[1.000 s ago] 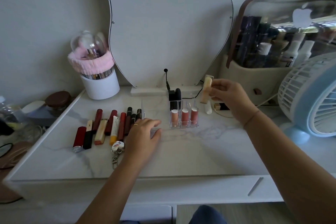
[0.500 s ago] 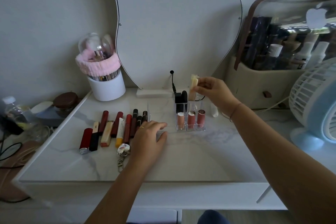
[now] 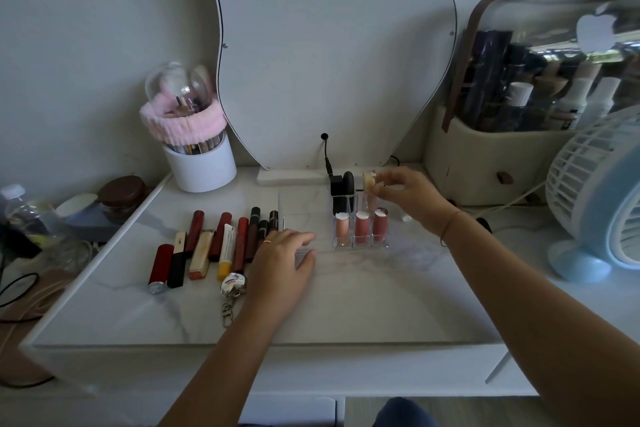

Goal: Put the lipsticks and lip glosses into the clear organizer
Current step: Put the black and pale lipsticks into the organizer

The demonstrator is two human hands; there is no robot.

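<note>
right hand [image 3: 412, 199] pinching lip gloss [image 3: 369, 180] top, organizer [image 3: 360, 243] beneath

Fan [image 3: 595, 184] cut by right edge, bottle [image 3: 14, 204] cut by left edge, clear organizer [image 3: 362, 245] corner under left hand [image 3: 280, 263]

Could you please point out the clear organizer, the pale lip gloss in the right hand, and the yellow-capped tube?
clear organizer [image 3: 362, 245]: head view, front wall's lower edge.
pale lip gloss [image 3: 369, 181]: head view, its upper end.
yellow-capped tube [image 3: 227, 251]: head view, middle of its body.
</note>
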